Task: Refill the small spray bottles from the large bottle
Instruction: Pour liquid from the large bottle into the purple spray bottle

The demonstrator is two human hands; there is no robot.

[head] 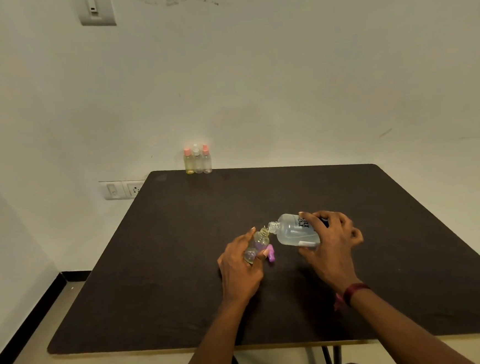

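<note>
**Small spray bottle** (260, 242): clear, uncapped, held low over the middle of the table (182, 272). It is tilted, with its threaded neck right at the mouth of the large bottle. Your left hand (240, 268) grips it, fingers and thumb curled round the lower body.

**Large bottle** (293, 232): clear, labelled, cap off, part full, tipped nearly onto its side with the mouth toward the small neck. Your right hand (332, 240) wraps the base end, fingers curled over the top.

**Purple spray head** (271, 254): lies on the table just beside your left fingers, off its bottle.

**Three capped small bottles** (198, 162): upright in a touching row at the table's far edge by the wall, well apart from the work.

**Step in hand:** by the mouth-to-mouth position, you are pouring into the open bottle. Whether liquid is running cannot be told.

**Next move calls for:** a slow tilt with the mouths kept aligned, since the small neck is narrow. Then level the large bottle and screw the purple spray head back on.
</note>
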